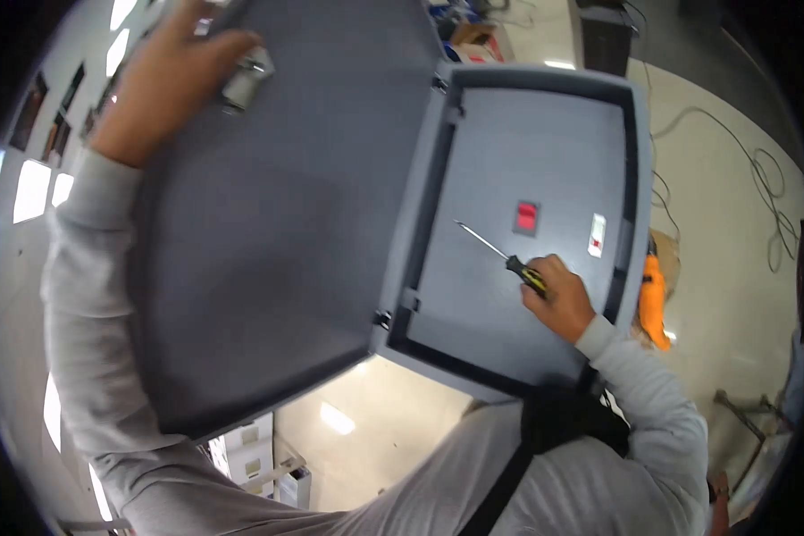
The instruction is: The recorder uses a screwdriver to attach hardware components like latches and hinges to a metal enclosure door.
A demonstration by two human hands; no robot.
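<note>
A grey metal cabinet box [473, 161] has its hinged door [277, 205] swung out to the left. At the door's outer edge, my left hand [170, 76] grips it, thumb next to a metal latch [245, 82]; the other fingers are partly cut off by the picture's edge. My right hand [558, 299] is closed round the handle of a black-and-yellow screwdriver [484, 238]. Its shaft points up and left over the cabinet's back panel, seemingly touching no fitting. Above that hand are a red piece in a dark frame [526, 216] and a small white piece with a red mark [597, 235].
Two hinges [382, 319] join door and box. Just right of the cabinet lies an orange tool [652, 304]. A dark cable [764, 174] loops over the pale floor. Cluttered items [473, 36] stand beyond the box, and white drawers [248, 447] below the door.
</note>
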